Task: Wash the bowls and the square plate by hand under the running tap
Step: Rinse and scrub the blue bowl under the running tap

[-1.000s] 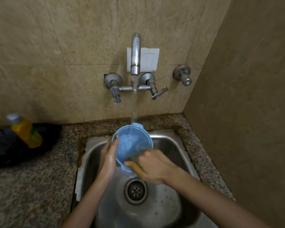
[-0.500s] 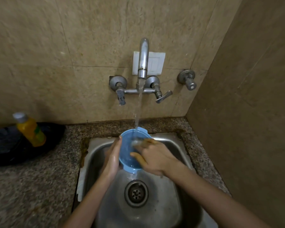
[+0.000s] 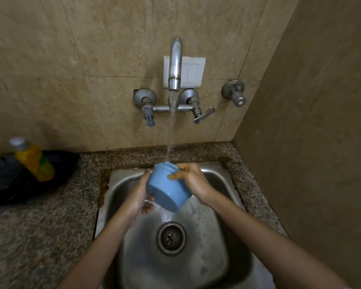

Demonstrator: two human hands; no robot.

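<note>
Blue bowl (image 3: 165, 185) is held above the sink (image 3: 217, 247), gripped on its left wall by the left hand (image 3: 139, 197) and at its far-right rim by the right hand (image 3: 193, 182). The base is tilted near, the mouth far, and the rim is met by the tap (image 3: 175, 63) stream.

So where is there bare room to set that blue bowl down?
Bare granite counter lies between the sink's left rim and the black object with the yellow bottle; the basin floor around the drain is bare. Crowded: the sink's back, where the left hand and right hand grip the blue bowl.
</note>
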